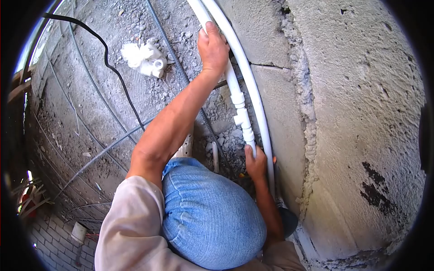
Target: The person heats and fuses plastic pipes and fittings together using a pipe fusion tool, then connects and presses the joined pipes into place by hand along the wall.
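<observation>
My left hand (213,50), at the end of a bare forearm stretched upward, is wrapped round the upper part of a white pipe (232,79). Lower on the same line, white fittings (242,118) include a tee with a short side branch pointing left. Just beneath them, my right hand (256,163) grips the lower end of the pipe assembly, thumb on its left side. A second, longer white pipe (254,86) curves close along the right side of both hands. Rounded blue denim cloth (212,212) fills the lower middle and hides part of the right arm.
A rough concrete wall (361,90) stands on the right. Steel rods (97,92) cross the rubble-strewn ground at left, with a black cable (106,56) over them. A white plastic bag (145,58) of fittings lies left of my left hand. Bricks (56,239) show at lower left.
</observation>
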`<move>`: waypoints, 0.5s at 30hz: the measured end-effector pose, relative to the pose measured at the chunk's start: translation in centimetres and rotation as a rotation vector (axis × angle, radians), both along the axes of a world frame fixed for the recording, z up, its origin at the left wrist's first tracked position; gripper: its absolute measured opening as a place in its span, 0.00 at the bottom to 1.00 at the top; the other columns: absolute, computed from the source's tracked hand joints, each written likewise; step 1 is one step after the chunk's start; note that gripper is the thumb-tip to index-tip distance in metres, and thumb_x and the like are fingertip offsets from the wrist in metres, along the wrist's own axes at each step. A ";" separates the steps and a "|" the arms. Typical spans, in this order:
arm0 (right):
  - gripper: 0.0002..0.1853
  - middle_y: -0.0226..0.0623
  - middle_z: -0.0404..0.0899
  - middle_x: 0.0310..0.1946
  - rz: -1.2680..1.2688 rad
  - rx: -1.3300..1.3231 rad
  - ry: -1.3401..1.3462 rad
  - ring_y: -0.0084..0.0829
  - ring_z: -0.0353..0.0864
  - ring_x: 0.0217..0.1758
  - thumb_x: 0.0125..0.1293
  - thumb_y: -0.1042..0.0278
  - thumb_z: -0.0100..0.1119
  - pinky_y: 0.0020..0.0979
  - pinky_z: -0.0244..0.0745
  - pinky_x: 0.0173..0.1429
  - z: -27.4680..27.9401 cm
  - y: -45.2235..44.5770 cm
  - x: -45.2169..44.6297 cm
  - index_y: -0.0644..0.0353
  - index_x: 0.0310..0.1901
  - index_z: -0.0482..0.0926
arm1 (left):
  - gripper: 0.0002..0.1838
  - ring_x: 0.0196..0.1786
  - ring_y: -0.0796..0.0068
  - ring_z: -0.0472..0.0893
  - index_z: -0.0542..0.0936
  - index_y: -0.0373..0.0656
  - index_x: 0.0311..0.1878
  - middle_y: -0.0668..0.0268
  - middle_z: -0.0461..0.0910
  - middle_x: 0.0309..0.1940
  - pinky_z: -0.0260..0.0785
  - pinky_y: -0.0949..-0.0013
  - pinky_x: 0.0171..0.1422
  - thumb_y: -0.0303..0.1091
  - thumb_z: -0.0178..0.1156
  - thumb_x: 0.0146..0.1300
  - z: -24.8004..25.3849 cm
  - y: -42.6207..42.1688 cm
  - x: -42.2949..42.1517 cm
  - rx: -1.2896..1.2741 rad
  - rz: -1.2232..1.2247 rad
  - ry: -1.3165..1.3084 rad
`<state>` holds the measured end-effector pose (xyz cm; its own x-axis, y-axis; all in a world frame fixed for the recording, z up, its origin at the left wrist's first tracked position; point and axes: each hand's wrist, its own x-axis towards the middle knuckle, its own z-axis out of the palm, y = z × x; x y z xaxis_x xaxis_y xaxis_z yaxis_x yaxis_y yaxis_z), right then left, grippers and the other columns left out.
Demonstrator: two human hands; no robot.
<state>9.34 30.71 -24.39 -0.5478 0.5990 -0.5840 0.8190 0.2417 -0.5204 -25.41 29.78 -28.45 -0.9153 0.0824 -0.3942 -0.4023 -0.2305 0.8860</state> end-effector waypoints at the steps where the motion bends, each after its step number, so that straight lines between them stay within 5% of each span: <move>1: 0.25 0.57 0.79 0.25 -0.002 -0.001 -0.002 0.60 0.82 0.32 0.71 0.46 0.60 0.49 0.71 0.35 0.0 -0.1 0.1 0.66 0.32 0.78 | 0.24 0.25 0.79 0.70 0.68 0.43 0.41 0.69 0.71 0.26 0.67 0.73 0.30 0.56 0.41 0.81 0.0 0.0 0.0 -0.003 -0.003 -0.002; 15: 0.26 0.57 0.79 0.24 0.005 0.016 0.008 0.59 0.82 0.31 0.71 0.45 0.60 0.49 0.71 0.34 -0.3 0.1 0.1 0.67 0.32 0.78 | 0.23 0.25 0.79 0.71 0.68 0.44 0.40 0.70 0.71 0.25 0.67 0.74 0.29 0.55 0.40 0.81 -0.1 0.0 0.0 0.004 0.003 0.014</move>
<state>9.43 30.82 -24.66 -0.5557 0.6054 -0.5698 0.8134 0.2541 -0.5233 -25.45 29.79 -28.58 -0.9208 0.0813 -0.3814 -0.3896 -0.2349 0.8905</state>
